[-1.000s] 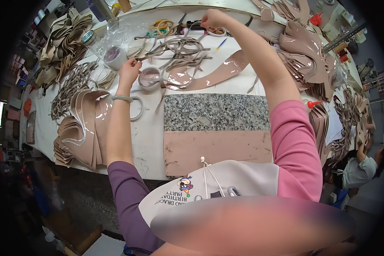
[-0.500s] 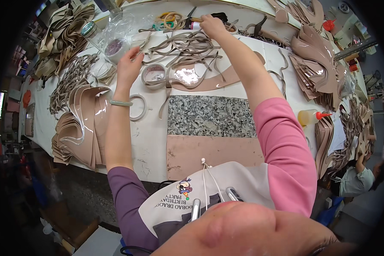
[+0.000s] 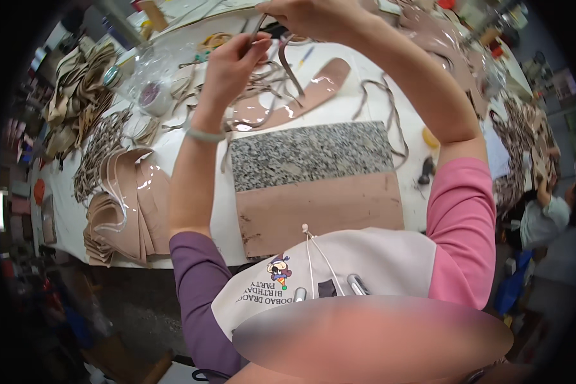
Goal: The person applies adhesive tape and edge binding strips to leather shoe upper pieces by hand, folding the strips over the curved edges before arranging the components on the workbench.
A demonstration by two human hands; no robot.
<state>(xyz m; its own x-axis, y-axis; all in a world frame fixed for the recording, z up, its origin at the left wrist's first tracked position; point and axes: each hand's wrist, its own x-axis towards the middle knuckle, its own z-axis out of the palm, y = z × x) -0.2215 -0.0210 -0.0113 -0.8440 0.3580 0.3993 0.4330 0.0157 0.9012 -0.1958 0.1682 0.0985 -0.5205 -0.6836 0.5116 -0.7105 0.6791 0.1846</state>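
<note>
Both my hands are raised over the far side of the table, close together. A thin brown-grey leather strip [image 3: 258, 28] runs between them. My left hand [image 3: 232, 69] pinches the strip's lower end with closed fingers. Close to the upper edge of the view, my right hand [image 3: 317, 19] is closed on the same strip; its fingertips are partly hidden. Another length of strip [image 3: 290, 69] hangs below my right hand, over loose strips on the table. Beneath my hands lies a long curved piece of tan leather [image 3: 326, 83], partly covered by strips.
A speckled granite slab [image 3: 313, 153] lies before me, with a flat brown board [image 3: 320, 211] along its near side. Stacked leather pieces [image 3: 137, 211] and a heap of strips [image 3: 102, 150] stand to the left. At far right is another person [image 3: 544, 217].
My hands have come together high over the far table, the right one moving left. A strip is now stretched between them. The whole view has shifted slightly.
</note>
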